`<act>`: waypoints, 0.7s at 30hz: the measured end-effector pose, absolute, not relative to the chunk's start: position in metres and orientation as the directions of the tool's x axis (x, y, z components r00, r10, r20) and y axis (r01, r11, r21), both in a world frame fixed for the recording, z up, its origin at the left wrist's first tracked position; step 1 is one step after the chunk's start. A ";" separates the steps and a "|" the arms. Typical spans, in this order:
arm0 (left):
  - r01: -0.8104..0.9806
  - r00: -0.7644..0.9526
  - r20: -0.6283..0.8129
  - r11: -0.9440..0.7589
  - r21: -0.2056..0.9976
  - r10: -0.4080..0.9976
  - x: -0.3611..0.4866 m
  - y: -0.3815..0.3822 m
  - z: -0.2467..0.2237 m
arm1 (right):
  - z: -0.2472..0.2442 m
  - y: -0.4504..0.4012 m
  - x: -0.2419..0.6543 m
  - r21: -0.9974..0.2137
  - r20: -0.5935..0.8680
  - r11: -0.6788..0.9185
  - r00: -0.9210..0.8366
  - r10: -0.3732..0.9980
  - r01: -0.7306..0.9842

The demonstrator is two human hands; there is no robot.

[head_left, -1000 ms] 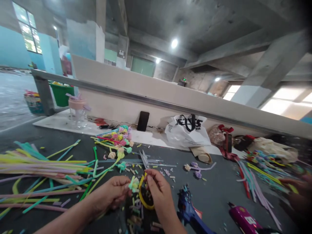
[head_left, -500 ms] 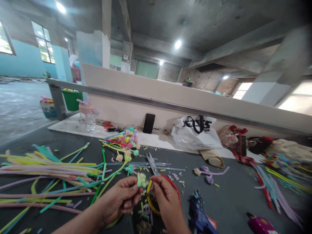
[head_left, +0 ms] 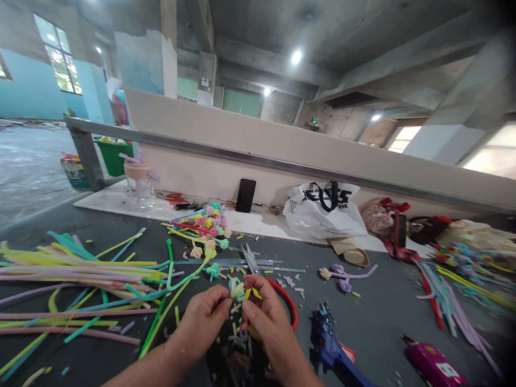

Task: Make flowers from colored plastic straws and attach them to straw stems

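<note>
Fingertip work seems in hand: the left hand (head_left: 201,325) pinches a pastel craft flower (head_left: 237,291); the right hand (head_left: 271,328) curls half-closed beside it, its hold unclear, scissors (head_left: 250,259) just beyond. Such handling likely calls for light, steady pressure.

On our worktop (head_left: 379,322), the phone (head_left: 245,195) leans upright behind the scissors (head_left: 250,259), between jar (head_left: 138,185) left and bag (head_left: 325,209) right.
</note>
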State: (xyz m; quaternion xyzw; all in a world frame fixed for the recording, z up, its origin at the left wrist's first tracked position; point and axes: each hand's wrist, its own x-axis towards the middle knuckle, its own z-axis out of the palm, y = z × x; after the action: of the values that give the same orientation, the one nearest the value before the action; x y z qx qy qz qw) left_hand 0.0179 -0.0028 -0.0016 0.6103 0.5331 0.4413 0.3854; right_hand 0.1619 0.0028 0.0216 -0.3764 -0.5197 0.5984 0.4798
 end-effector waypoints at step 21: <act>-0.261 0.553 -0.292 0.496 0.828 0.780 0.015 -0.012 0.019 | 0.031 0.001 0.166 -0.996 0.083 0.066 -0.325 0.942 -0.060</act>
State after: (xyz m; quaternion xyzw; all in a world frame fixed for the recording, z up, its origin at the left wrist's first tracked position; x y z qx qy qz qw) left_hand 0.0154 -0.0122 0.0187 0.3808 0.3408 0.3274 0.7948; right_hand 0.1656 0.0009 0.0310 -0.3787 -0.5822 0.5687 0.4408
